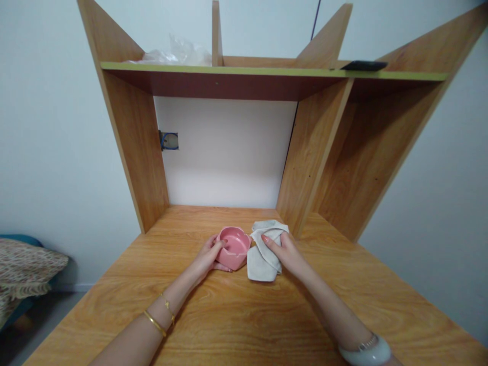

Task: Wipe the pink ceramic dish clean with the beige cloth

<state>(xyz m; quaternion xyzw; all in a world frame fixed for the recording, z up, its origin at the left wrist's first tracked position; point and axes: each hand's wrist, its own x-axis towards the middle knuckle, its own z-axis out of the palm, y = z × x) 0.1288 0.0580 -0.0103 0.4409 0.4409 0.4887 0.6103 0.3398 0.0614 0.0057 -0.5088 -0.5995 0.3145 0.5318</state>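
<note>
My left hand (209,255) grips a small pink bowl (235,241) by its left side, thumb over the rim and fingers underneath. The bowl is tilted toward me, so its hollow inside shows. In my right hand (286,252) is a folded light grey cloth (263,262), pinched with the thumb on top; the fingers behind it are hidden. The cloth hangs close to the bowl's right side, and I cannot tell whether they touch. Both hands are above the wooden desk (229,315).
A wooden shelf unit (133,142) rises at the back of the desk. Its upper shelf carries a clear plastic bag (179,53) and a flat dark object (364,65). An uncovered wall socket box (169,141) shows at the left. A fringed patterned cover (30,264) lies at far left.
</note>
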